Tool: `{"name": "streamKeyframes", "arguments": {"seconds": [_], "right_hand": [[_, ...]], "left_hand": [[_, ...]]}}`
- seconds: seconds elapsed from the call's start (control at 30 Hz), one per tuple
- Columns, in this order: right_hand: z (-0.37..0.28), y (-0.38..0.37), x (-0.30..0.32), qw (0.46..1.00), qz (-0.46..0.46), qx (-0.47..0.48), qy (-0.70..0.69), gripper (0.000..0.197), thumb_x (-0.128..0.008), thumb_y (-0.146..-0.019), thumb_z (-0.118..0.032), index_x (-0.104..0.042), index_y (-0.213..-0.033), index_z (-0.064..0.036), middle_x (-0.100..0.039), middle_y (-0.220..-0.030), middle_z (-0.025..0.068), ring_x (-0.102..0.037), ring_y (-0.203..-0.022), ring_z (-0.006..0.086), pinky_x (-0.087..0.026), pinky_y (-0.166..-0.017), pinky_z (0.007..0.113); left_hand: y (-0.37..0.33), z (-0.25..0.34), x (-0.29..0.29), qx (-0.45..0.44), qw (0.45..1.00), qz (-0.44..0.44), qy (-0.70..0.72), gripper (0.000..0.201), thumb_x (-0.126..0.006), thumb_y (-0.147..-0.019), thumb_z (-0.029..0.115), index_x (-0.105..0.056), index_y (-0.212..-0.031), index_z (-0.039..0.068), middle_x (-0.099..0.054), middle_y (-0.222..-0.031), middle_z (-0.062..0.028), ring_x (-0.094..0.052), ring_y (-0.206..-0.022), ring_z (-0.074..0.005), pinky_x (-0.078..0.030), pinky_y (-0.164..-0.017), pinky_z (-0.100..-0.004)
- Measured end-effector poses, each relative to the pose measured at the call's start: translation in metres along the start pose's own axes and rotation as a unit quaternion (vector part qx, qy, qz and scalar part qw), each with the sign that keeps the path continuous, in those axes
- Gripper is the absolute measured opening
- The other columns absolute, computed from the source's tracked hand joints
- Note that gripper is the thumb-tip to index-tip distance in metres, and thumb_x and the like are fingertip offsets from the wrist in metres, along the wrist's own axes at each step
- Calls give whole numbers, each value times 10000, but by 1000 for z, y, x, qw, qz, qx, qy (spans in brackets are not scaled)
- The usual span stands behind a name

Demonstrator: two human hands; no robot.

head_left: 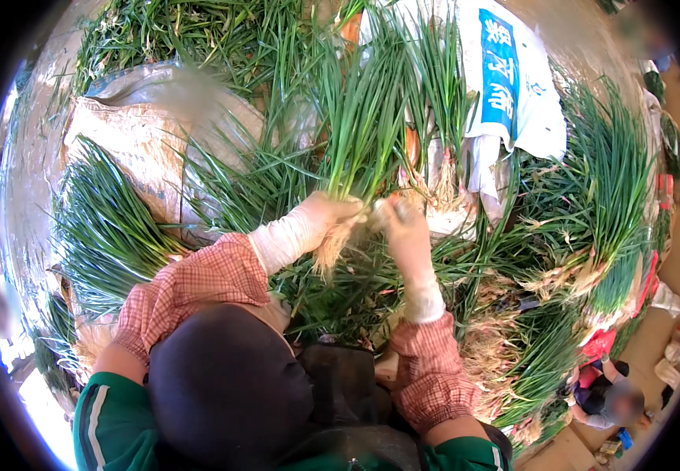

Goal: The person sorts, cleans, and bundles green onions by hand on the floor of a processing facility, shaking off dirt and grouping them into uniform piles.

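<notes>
1. Head view: the bunch (359,129) is extended ahead of the left hand (324,217); it is judged light and easily creased, best gripped at the firmer base.
2. The left hand is closed around that base, with roots (333,248) left hanging beneath.
3. The right hand (408,235) is curled just beside; whether anything is pinched cannot be told.
</notes>
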State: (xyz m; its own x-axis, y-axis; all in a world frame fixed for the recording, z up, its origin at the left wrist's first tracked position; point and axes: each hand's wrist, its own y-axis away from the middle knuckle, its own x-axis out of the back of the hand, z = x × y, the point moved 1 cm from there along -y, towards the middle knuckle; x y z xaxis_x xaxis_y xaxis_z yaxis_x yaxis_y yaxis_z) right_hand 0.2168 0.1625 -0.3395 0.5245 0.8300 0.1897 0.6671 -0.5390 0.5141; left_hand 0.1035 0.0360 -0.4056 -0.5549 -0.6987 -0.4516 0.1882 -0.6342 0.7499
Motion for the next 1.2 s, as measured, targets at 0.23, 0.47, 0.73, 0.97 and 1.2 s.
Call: {"name": "streamKeyframes", "arguments": {"seconds": [0.23,0.47,0.73,0.97,1.2], "right_hand": [[22,-40,-47,989,113,-16,-97,101,-639,-866,-87,-633,-888,11,-627,-742,46,-527,-625,98,-439,-572,236],[47,-55,-10,995,-51,47,78,241,-583,-916,-248,-643,-966,-19,-641,-713,58,-542,-565,109,-456,-529,259],[42,-156,89,911,226,123,324,329,-716,-788,-231,-638,-1031,-24,-679,-790,150,-651,-665,246,-518,-687,329],[-33,-37,-15,999,12,39,-11,72,-588,-903,-113,-580,-918,-43,-570,-705,34,-491,-476,94,-413,-397,253],[44,-40,-43,870,-100,-58,-480,172,-473,-970,-168,-540,-981,-10,-575,-850,67,-556,-767,166,-481,-754,315]], "left_hand": [[8,0,7,6,1000,-18,8,177,-597,-901,118,-598,-1008,-23,-638,-835,-87,-561,-642,-130,-475,-560,-245],[32,27,-3,-10,993,-108,45,236,-573,-933,232,-587,-1030,17,-521,-673,20,-449,-546,-75,-431,-582,-216],[26,46,-16,-38,990,-115,72,305,-579,-913,155,-520,-1183,27,-558,-855,-3,-479,-658,-50,-433,-538,-169],[20,30,-15,-73,997,-18,3,177,-667,-854,136,-584,-992,62,-631,-742,-44,-492,-448,-32,-338,-350,-134],[45,46,-6,-105,993,-52,33,349,-641,-863,136,-516,-1174,40,-616,-797,-43,-535,-541,-42,-365,-364,-123]]}}
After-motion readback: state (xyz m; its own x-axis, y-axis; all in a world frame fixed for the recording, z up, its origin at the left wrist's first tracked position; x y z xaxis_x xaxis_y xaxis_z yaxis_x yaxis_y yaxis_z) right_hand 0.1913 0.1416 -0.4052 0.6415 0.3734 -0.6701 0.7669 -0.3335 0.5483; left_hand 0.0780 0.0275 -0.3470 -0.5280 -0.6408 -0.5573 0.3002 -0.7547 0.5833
